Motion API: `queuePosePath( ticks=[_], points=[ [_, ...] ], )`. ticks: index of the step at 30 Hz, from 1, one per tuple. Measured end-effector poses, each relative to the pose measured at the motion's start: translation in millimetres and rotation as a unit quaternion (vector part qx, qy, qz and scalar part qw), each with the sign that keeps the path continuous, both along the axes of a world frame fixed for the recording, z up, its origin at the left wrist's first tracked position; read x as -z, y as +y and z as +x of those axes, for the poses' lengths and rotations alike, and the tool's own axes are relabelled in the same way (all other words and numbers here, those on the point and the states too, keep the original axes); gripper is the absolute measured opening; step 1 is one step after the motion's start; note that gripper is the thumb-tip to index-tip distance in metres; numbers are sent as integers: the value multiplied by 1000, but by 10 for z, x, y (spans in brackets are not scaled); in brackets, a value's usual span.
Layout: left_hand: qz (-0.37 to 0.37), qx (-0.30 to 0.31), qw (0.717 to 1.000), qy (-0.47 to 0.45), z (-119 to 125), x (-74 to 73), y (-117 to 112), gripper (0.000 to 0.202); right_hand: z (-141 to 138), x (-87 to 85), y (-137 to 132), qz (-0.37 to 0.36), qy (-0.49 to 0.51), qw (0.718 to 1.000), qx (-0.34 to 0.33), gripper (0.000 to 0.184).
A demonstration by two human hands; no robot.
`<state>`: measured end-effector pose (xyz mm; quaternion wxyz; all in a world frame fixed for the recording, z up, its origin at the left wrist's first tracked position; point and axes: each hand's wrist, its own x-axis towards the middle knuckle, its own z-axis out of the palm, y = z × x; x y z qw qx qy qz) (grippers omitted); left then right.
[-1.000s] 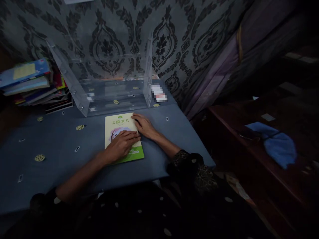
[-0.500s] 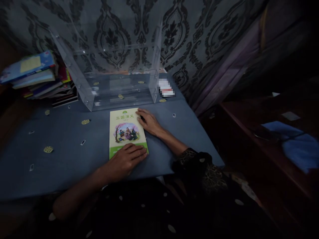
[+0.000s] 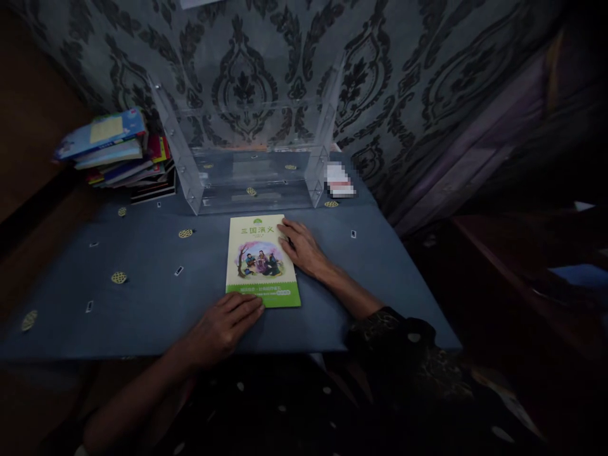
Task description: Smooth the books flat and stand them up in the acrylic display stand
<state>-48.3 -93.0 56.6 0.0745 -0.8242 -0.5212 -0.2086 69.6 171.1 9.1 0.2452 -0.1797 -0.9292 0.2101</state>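
Observation:
A thin book (image 3: 260, 259) with a cream and green cover lies closed and face up on the blue tablecloth. A colour picture of seated figures fills the middle of its cover, under a Chinese title. My left hand (image 3: 232, 322) rests on the book's lower left corner, its fingers stretched out flat and side by side. My right hand (image 3: 304, 248) lies at the upper right edge, fingertips touching the cover and fingers slightly bent and apart. Neither hand grips the book. Just behind it stands a clear acrylic rack (image 3: 259, 202) with transparent sides and shelves.
To the left of the rack is an untidy stack of books (image 3: 114, 152). A blurred white and red item (image 3: 340, 180) lies to its right. The table (image 3: 380, 272) ends at a patterned wall (image 3: 294, 63) behind, and a dark reddish surface (image 3: 513, 266) stands to the right.
My left hand has slid left along the book's bottom edge, uncovering more of the green band. My right hand stays at the upper right edge. The whole view has shifted.

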Motion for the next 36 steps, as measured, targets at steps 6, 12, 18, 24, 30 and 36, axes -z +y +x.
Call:
queuePosePath(
  ticks=[6,12,18,24,30,36],
  points=[
    [7,-32,999,-6,40,20,-41,40,266,-257,-535,43,69,993,-88,33],
    [22,-39,999,-30,85,50,-44,38,622,-392,-1122,40,91,973,-209,35],
    [36,-43,997,-46,68,46,-67,38,672,-409,-1185,40,29,975,-218,39],
    [6,-92,995,-46,-118,121,-91,38,453,-463,-1143,33,-62,971,-228,41],
    [10,-140,988,-64,-384,177,17,41,183,-529,-1115,24,-112,965,-236,53],
    [-1,-191,981,-35,-611,131,240,32,28,-552,-796,9,-106,968,-228,46]
  ],
)
